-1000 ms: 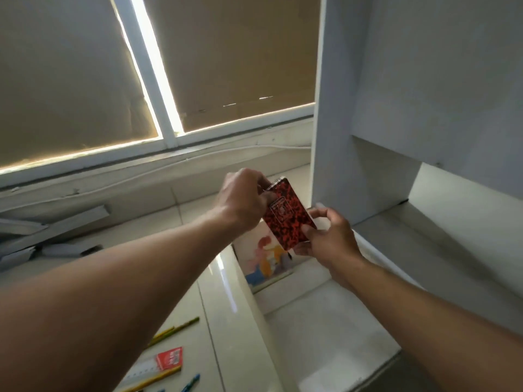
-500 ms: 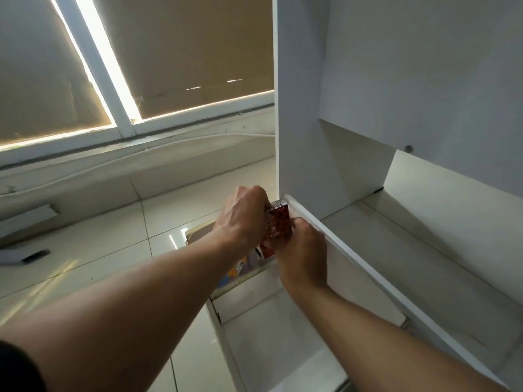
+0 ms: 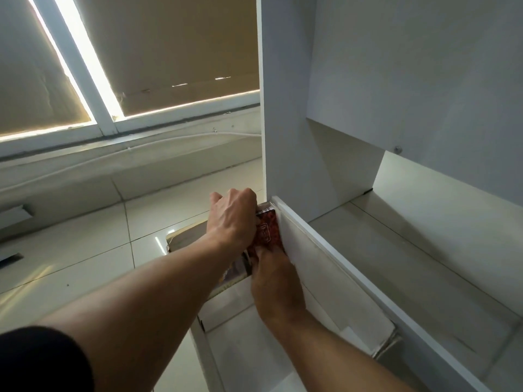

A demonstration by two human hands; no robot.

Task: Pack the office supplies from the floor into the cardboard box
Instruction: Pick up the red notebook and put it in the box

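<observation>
Head view, looking down along both bare forearms. Left hand (image 3: pixel 230 219) is curled over the top of a small red patterned notebook (image 3: pixel 268 232), knuckles up, fingers closed on its upper edge. Right hand (image 3: pixel 276 281) comes from below, fingers wrapped on the notebook's lower end; both hands hold it. The notebook stands nearly upright, pressed close beside the white shelf edge (image 3: pixel 325 250) of a white cabinet (image 3: pixel 396 80).

Under the hands sits the cardboard box (image 3: pixel 181 239), its brown rim showing at left, with an illustrated book (image 3: pixel 232 274) partly visible inside. The notebook is at the box's right end, above its opening; whether it touches the contents cannot be told.

Glossy tiled floor (image 3: pixel 85 264) lies left of the box. A window with covered panes (image 3: pixel 169 52) fills the upper left.
</observation>
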